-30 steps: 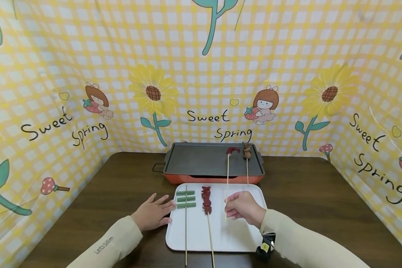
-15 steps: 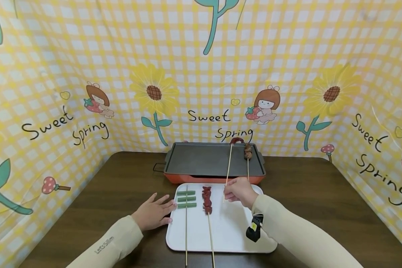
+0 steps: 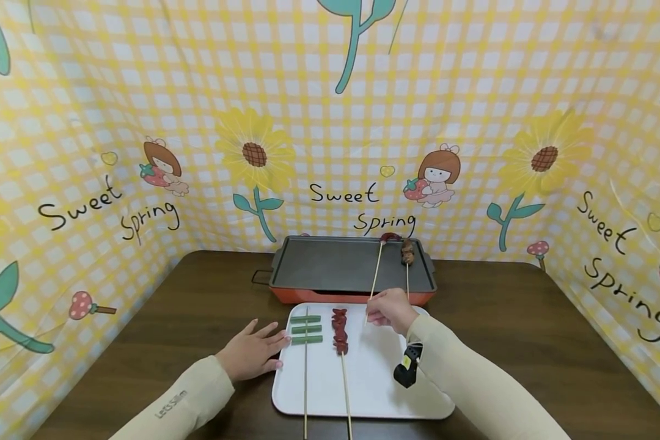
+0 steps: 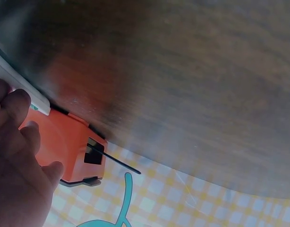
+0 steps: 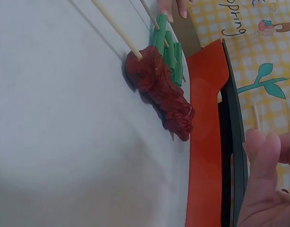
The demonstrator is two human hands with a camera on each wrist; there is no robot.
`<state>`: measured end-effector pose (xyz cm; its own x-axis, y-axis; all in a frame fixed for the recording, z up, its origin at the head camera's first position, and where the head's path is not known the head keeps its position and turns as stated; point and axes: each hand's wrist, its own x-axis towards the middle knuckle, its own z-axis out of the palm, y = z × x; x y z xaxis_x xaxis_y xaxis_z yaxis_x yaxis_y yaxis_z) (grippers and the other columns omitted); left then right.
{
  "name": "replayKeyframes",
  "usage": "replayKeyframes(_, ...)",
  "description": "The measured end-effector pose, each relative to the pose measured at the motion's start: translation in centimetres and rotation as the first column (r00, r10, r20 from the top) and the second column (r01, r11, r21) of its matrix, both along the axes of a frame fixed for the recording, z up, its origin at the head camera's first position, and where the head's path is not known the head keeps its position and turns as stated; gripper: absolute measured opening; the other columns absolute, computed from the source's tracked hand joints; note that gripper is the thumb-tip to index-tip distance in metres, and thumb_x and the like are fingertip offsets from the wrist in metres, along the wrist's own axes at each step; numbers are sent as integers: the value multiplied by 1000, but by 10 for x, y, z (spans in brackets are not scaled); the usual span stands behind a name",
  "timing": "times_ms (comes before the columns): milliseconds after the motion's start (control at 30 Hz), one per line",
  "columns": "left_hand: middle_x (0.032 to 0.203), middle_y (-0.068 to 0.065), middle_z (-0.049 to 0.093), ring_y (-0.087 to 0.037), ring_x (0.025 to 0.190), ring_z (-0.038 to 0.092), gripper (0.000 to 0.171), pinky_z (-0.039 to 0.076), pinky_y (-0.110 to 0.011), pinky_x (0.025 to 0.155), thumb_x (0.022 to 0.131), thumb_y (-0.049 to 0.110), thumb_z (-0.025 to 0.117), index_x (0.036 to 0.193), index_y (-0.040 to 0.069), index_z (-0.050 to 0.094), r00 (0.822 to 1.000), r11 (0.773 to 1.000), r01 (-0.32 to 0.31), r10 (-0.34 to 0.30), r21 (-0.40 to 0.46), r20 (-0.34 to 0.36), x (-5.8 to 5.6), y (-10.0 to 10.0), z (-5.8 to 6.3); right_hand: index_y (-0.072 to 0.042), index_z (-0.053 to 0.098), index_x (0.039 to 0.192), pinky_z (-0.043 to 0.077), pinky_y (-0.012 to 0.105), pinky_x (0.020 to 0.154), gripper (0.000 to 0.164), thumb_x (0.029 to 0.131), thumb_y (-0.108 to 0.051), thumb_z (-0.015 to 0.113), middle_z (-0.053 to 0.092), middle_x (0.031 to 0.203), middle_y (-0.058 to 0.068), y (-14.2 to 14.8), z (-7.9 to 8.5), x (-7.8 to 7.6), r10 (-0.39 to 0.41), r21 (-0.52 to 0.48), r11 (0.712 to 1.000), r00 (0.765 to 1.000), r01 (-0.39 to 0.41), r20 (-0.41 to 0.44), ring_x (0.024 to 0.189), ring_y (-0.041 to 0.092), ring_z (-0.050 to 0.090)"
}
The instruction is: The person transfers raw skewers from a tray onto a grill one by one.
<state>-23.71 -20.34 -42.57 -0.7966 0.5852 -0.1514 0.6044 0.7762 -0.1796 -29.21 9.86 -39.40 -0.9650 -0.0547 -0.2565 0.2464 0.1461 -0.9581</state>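
Right hand (image 5: 265,184): you pinch a thin stick (image 5: 257,117), tip poking out
Left hand (image 5: 166,8): only your fingertips visible, near the green skewer (image 5: 170,52)
Red skewer (image 5: 159,90): lying on your white tray (image 5: 74,123), beside the green one
Grill (image 5: 204,127): orange side, dark rim
Cloth (image 5: 268,52): yellow checks, lettering

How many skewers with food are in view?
4: the green skewer and the red skewer on the white tray, the brown skewer on the griddle, and the curled-food skewer held by the right hand. None seems hidden.
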Motion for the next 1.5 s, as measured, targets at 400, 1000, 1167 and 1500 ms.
replayKeyframes(400, 143, -1, 49, -25, 137, 36, 53, 26, -56, 108, 95, 44, 51, 140, 16, 52, 1000, 1000, -6, 6, -20, -9, -1, -1, -3, 16, 61, 103, 50, 21, 48, 22, 83, 7, 60, 65, 67, 10, -2, -2, 3, -12, 24, 1000, 999, 12, -37, 49, 9, 59)
replayKeyframes(1000, 141, -1, 51, -27, 137, 36, 53, 25, -56, 108, 95, 44, 51, 140, 15, 53, 1000, 1000, -27, 27, 0, 7, 2, 0, 4, 3, 68, 87, 51, 28, 45, 11, 80, -3, 73, 62, 57, 4, 3, 0, 67, 287, 407, 900, 916, -158, -279, 48, 12, 59)
replayKeyframes(1167, 143, 0, 49, -25, 138, 35, 53, 24, -56, 109, 96, 44, 51, 141, 16, 51, 999, 999, -47, 47, -6, 21, 1, 1, 3, 3, 62, 88, 50, 28, 42, 16, 78, -2, 73, 59, 53, 3, 4, -9, 94, 385, 380, 881, 895, -283, -226, 44, 9, 56)
replayKeyframes(1500, 143, 0, 48, -25, 138, 35, 53, 24, -56, 108, 96, 44, 51, 141, 18, 51, 999, 999, -43, 44, -11, 25, 1, 0, 0, -5, 57, 93, 41, 19, 39, 26, 73, -2, 73, 56, 53, 0, -1, -34, 135, 510, 207, 844, 860, -496, -18, 40, 5, 49)
